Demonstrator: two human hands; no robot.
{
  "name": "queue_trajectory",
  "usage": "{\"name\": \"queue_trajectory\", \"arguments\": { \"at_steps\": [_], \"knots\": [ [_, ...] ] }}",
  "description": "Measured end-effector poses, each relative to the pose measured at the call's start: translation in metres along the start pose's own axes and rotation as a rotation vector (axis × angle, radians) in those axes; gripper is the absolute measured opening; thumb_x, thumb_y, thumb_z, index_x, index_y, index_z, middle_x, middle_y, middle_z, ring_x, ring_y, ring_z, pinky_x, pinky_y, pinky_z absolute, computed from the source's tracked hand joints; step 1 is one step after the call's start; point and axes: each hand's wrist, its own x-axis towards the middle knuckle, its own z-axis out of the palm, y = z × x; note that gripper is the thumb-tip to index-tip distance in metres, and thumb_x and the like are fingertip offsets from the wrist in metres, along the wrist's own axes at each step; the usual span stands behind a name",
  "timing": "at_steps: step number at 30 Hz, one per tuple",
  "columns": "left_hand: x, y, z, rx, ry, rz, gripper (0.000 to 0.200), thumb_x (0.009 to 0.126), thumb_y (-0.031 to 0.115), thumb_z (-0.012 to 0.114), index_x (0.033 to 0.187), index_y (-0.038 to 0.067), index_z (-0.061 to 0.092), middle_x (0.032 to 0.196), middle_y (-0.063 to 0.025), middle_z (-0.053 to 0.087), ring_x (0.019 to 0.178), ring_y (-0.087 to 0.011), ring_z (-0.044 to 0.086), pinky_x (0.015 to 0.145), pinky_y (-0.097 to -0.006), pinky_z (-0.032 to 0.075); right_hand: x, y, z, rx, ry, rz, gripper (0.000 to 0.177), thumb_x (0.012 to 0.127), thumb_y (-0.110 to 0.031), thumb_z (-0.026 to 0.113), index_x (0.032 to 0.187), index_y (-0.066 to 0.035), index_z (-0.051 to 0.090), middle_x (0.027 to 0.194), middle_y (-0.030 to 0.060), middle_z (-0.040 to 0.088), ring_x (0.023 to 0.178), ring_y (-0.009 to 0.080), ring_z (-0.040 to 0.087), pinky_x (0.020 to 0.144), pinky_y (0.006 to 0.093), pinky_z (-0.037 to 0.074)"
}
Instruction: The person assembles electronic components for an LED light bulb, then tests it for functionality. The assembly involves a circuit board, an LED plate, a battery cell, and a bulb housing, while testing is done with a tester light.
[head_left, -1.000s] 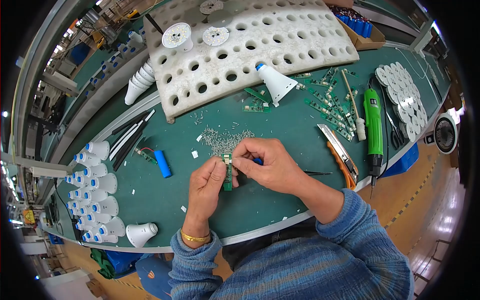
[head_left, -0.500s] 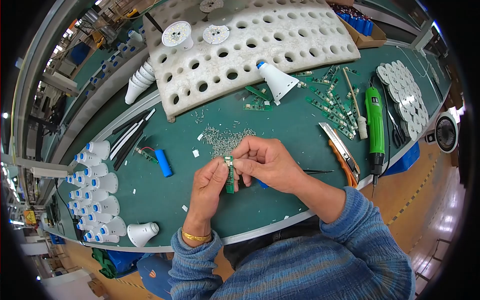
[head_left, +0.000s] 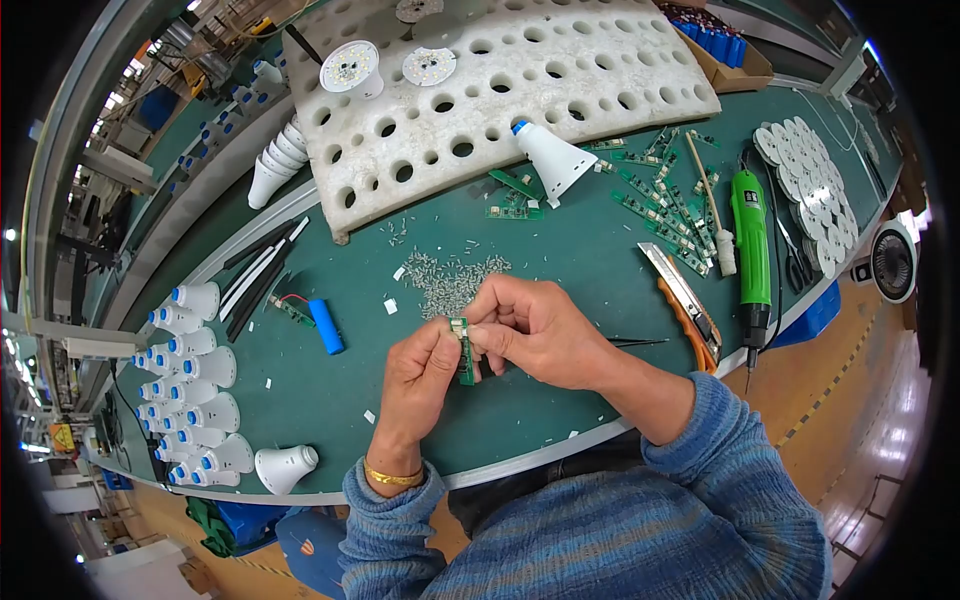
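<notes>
Pinched a narrow green circuit board [head_left: 464,355] between fingertips [head_left: 482,338] of both hands: gripped its side with the left hand [head_left: 415,375], clamped its top end with the right hand [head_left: 540,330]. Held it above the green table [head_left: 560,250], near the pile of small parts [head_left: 452,275]. Nudged it slightly rightward since a second ago and hid the blue piece earlier showing under the right palm. Kept working the board, by the look of it

Narrow green circuit board [head_left: 463,350], upright, pinched between both hands
</notes>
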Motion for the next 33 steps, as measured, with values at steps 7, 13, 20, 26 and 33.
{"name": "queue_trajectory", "arguments": {
  "at_steps": [7,13,20,26,33],
  "knots": [
    [0.001,-0.001,0.000,0.047,0.038,0.037,0.028,0.098,0.022,0.045,0.087,0.001,0.060,0.074,-0.0022,0.058,0.068,-0.0077,0.052,0.061,-0.0216,0.041,0.001,0.002,0.002,0.027,0.052,-0.011,0.008,0.090,-0.008,0.057,0.091,-0.001,0.053,0.073,0.0028,0.057,0.062,0.0074,0.056,0.055,0.0219,0.048],
    [0.001,0.002,0.005,-0.064,0.175,0.031,0.014,0.095,0.014,0.053,0.090,0.002,0.059,0.075,0.0016,0.057,0.071,-0.0038,0.049,0.062,-0.0185,0.039,0.002,-0.001,-0.001,-0.040,0.066,-0.014,0.009,0.089,-0.008,0.060,0.087,-0.002,0.055,0.071,0.0004,0.055,0.061,0.0055,0.054,0.054,0.0202,0.046],
    [-0.001,0.002,0.004,-0.033,0.235,0.065,0.013,0.092,0.012,0.059,0.090,0.000,0.061,0.078,0.0002,0.061,0.070,-0.0042,0.051,0.061,-0.0182,0.040,0.001,-0.002,0.000,-0.089,0.078,-0.049,0.010,0.088,-0.008,0.062,0.086,-0.002,0.055,0.072,0.0005,0.055,0.062,0.0048,0.053,0.055,0.0198,0.045],
    [-0.001,0.003,0.002,-0.134,0.184,0.047,0.015,0.091,0.014,0.061,0.086,0.000,0.061,0.075,-0.0016,0.062,0.066,-0.0045,0.051,0.058,-0.0182,0.039,0.000,0.000,0.000,-0.024,0.014,-0.030,0.010,0.087,-0.006,0.062,0.085,-0.001,0.054,0.074,0.0029,0.058,0.062,0.0060,0.054,0.055,0.0203,0.045],
    [-0.002,-0.001,-0.005,-0.157,0.124,0.005,0.016,0.090,0.014,0.062,0.080,0.002,0.060,0.073,-0.0009,0.062,0.063,-0.0040,0.049,0.055,-0.0188,0.037,0.000,0.002,-0.003,-0.159,-0.039,-0.089,0.013,0.086,-0.007,0.063,0.082,-0.002,0.052,0.074,0.0035,0.059,0.061,0.0068,0.055,0.055,0.0209,0.045]
  ]
}}
